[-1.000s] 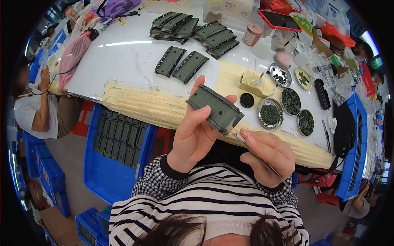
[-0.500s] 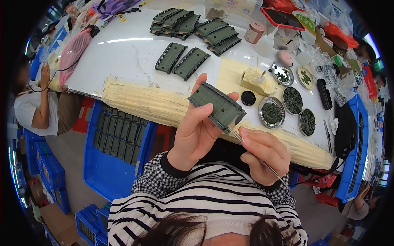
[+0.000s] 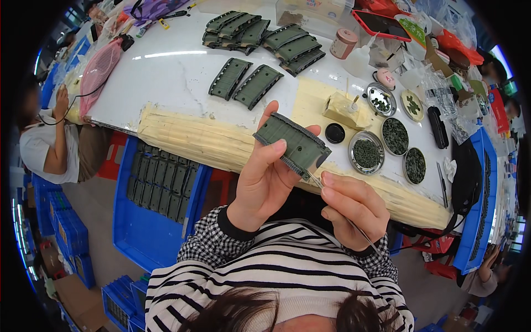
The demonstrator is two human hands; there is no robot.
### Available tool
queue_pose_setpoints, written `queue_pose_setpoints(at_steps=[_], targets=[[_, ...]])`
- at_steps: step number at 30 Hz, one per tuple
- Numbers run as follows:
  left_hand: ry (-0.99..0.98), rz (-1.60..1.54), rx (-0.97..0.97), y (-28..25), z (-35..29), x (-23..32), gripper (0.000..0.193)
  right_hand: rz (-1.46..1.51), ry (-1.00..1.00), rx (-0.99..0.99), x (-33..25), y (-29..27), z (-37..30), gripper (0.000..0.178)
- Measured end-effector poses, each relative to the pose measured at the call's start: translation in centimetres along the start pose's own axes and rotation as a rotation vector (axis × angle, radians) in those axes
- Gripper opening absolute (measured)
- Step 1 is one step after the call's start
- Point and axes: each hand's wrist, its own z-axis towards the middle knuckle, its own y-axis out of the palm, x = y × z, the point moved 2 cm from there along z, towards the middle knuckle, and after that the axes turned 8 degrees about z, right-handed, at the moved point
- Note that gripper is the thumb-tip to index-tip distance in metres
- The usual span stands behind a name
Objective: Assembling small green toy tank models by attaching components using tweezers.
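My left hand point(image 3: 259, 191) grips a dark green curved plastic piece point(image 3: 285, 138) with toothed long edges, thumb on its face and fingers behind. A small hole shows in that face, and one corner is tan and black. In my right hand point(image 3: 362, 207) are thin metal tweezers point(image 3: 365, 238), pinched between thumb and fingers. Their tip touches or lies very near the piece's lower right corner; which, I cannot tell. Two similar green pieces point(image 3: 258, 87) lie on the table beyond my left hand, with stacks of more pieces point(image 3: 238, 27) behind them.
Round dishes of small dark green parts point(image 3: 395, 135) stand at the right, beside a black cap point(image 3: 334, 133) and a tape-covered block point(image 3: 345, 109). Padding point(image 3: 188, 135) covers the table's front edge. A blue crate point(image 3: 146, 238) with green pieces sits below left. A person point(image 3: 52, 144) sits far left.
My right hand and the tweezers have shifted slightly left. My left hand and the green piece have barely moved.
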Motion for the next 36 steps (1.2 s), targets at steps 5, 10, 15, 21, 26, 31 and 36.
queue_pose_setpoints(at_steps=[5,10,15,21,26,31,36], targets=[[0.006,0.000,0.012,0.1,0.0,0.0,0.063,0.023,0.007,0.011,0.1,0.0,0.0,0.043],[0.006,-0.017,0.000,0.1,0.0,0.0,0.063,0.051,0.035,0.019,0.2,0.0,-0.1,0.040],[-0.004,-0.018,0.009,-0.1,-0.1,-0.1,0.062,0.062,0.029,0.004,0.2,0.0,-0.1,0.039],[-0.017,-0.040,0.018,-0.3,0.0,-0.3,0.060,0.062,0.026,0.003,0.5,0.0,-0.2,0.040],[-0.011,-0.027,-0.011,-0.4,0.0,-0.2,0.058,0.070,0.025,0.021,0.7,0.1,-0.4,0.041],[0.004,0.042,0.029,0.0,-0.1,-0.4,0.054,0.231,0.019,0.188,0.6,0.1,-0.2,0.032],[-0.185,-0.509,-0.033,-1.6,0.1,-1.1,0.063,0.410,-0.005,0.434,1.1,0.3,-0.9,0.030]])
